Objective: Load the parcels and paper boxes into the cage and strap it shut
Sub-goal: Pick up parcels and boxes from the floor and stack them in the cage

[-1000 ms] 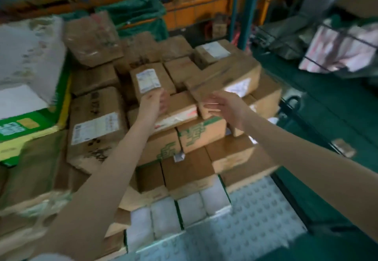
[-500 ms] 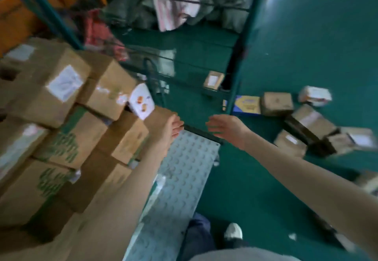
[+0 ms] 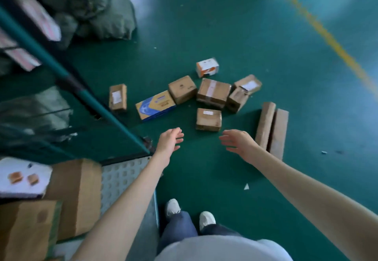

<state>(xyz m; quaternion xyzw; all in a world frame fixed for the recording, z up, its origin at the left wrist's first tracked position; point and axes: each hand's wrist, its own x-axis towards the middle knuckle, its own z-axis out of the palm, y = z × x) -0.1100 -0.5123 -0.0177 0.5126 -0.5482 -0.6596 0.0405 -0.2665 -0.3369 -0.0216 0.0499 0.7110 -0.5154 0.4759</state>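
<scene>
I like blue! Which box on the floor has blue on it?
The flat blue-and-yellow box, left of the brown cluster; the rest are brown, except the white-and-orange box.

matt cardboard parcels [image 3: 208, 119], glossy green floor [image 3: 225, 25]

Wearing a light grey top [image 3: 223, 248], plain and smooth. Dark blue jeans [image 3: 178, 228], loose at the legs. White left shoe [image 3: 172, 207] and white right shoe [image 3: 207, 219], both with rounded toes. Bare arms, bare left hand [image 3: 170, 140] and right hand [image 3: 237, 141]
</scene>
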